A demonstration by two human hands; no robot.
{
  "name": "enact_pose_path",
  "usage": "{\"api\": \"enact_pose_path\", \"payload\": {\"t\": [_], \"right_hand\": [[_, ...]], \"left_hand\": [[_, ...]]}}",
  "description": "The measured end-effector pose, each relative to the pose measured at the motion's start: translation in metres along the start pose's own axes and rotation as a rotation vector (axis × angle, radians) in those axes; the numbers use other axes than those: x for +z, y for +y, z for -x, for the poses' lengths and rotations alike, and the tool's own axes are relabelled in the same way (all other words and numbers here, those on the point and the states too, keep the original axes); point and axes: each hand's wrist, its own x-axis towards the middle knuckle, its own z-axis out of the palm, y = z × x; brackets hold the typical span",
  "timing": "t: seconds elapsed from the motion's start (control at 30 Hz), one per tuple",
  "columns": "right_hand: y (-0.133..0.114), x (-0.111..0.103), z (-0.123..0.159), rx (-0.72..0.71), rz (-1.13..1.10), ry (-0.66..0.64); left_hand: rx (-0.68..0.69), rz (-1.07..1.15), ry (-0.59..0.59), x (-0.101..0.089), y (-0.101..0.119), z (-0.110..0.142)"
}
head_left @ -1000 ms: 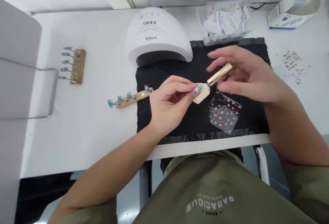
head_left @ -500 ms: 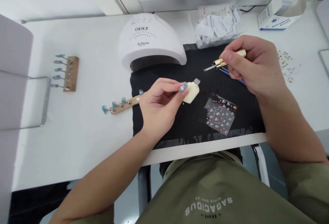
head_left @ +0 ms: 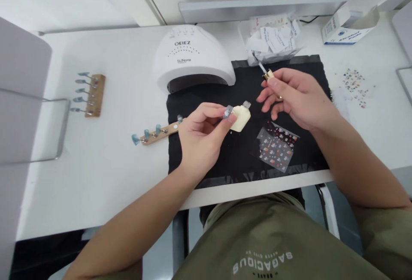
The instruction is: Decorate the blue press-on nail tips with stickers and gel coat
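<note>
My left hand (head_left: 201, 136) pinches a grey-blue nail tip (head_left: 228, 111) between thumb and fingers. Close behind it is a pale yellow block (head_left: 241, 119) bearing another translucent nail tip (head_left: 246, 104); whether my thumb touches the block I cannot tell. In my right hand (head_left: 299, 95) is a gold-handled nail brush (head_left: 266, 74), gripped by thumb and forefinger, its bristles up and to the left; the other fingers are loosely spread. Below that hand a clear sticker sheet (head_left: 278, 147) lies on the black mat (head_left: 206, 95).
A white nail lamp (head_left: 196, 59) stands at the back. Wooden stands with blue nail tips (head_left: 162, 132) (head_left: 95, 95) are to the left. At the back right are a clear bin of pad packets (head_left: 275, 40) and an open box (head_left: 350, 27). Small loose decorations (head_left: 354, 82) lie at right.
My right hand has moved left and down and turned the brush, so its bristles now point up toward the bin. The nail tip in my left hand has turned slightly.
</note>
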Motion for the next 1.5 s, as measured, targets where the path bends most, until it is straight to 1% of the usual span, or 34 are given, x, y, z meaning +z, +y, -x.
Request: {"api": "enact_pose_path", "payload": {"t": [0.13,0.2,0.3,0.37,0.43,0.57,0.63,0.7,0.8,0.87,0.97,1.03,1.1,1.23,1.33,1.4,1.47,1.5], "right_hand": [[0.001,0.015,0.008,0.081,-0.080,-0.085],[0.002,0.022,0.012,0.127,-0.117,-0.097],[0.005,0.027,0.016,0.148,-0.121,-0.111],[0.009,0.029,0.017,0.127,-0.111,-0.142],[0.013,0.030,0.018,0.079,-0.055,-0.157],[0.018,0.031,0.020,0.006,0.067,-0.087],[0.018,0.028,0.018,-0.016,0.085,-0.072],[0.017,0.023,0.015,-0.077,0.128,-0.046],[0.019,0.011,0.007,-0.220,0.308,0.078],[0.022,0.004,0.002,-0.260,0.430,0.126],[0.028,-0.002,-0.003,-0.247,0.503,0.124],[0.032,-0.002,-0.004,-0.227,0.513,0.099],[0.035,-0.001,-0.005,-0.208,0.518,0.065],[0.037,-0.002,-0.005,-0.195,0.537,0.066],[0.028,-0.008,-0.004,-0.199,0.568,0.072],[0.016,-0.014,0.000,-0.247,0.560,0.088],[0.003,-0.021,0.006,-0.369,0.522,0.106],[-0.002,-0.025,0.010,-0.401,0.503,0.082]], "left_hand": [[-0.004,0.006,0.010,-0.001,0.001,0.000],[0.002,-0.006,0.014,-0.001,0.001,0.000],[0.009,-0.009,0.031,-0.001,0.001,0.001],[0.004,-0.006,0.038,-0.001,0.000,0.001],[-0.009,-0.016,0.033,-0.001,-0.001,0.002],[-0.032,-0.054,0.002,-0.001,-0.001,0.003],[-0.052,-0.038,-0.015,0.000,0.001,0.004],[-0.063,-0.010,-0.037,0.001,0.004,0.004],[-0.073,-0.017,-0.037,0.001,0.011,0.001],[-0.122,-0.039,-0.030,0.001,0.015,0.000],[-0.228,-0.063,-0.047,0.002,0.021,-0.002],[-0.262,-0.080,-0.059,0.002,0.023,-0.002],[-0.256,-0.084,-0.066,0.002,0.024,-0.002],[-0.222,-0.085,-0.090,0.001,0.022,-0.003],[-0.218,-0.080,-0.101,0.001,0.021,-0.004],[-0.202,-0.070,-0.107,0.002,0.021,-0.004],[-0.187,-0.067,-0.125,0.003,0.022,-0.004],[-0.179,-0.063,-0.136,0.004,0.023,-0.003]]}}
